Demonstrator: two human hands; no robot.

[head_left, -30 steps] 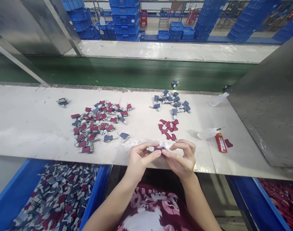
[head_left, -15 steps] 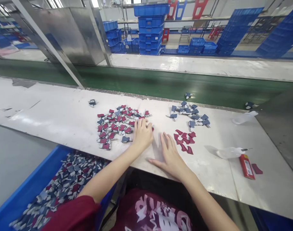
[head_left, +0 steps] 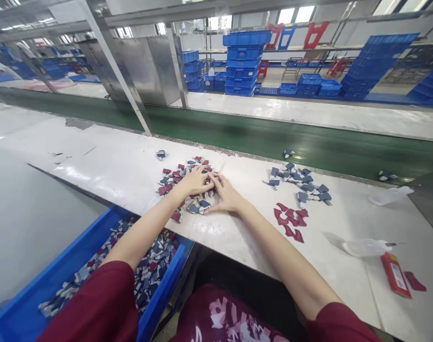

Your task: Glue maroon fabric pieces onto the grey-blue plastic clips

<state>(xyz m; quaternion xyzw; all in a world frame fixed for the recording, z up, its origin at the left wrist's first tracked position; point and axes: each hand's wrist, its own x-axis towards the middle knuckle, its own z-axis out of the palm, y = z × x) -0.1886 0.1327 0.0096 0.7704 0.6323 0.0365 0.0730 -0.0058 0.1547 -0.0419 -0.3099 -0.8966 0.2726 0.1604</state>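
Note:
Small red, blue and grey pieces lie in a loose pile on the white table. My left hand rests on top of this pile, fingers spread. Against the pile's right side is my right hand, its thumb and fingers apart and its fingertips close to those of my left hand. Some pieces lie between and under both hands. Flat red pieces form a small group to the right, with blue and white pieces just behind them.
A blue crate full of similar pieces stands below the table edge at the left. At the right are a clear bottle, a red box and a second bottle. A green belt runs behind the table.
The view has tilted up and shifted left. My right hand has moved left to the pile, beside my left hand. The pile's right side is now gathered closer together.

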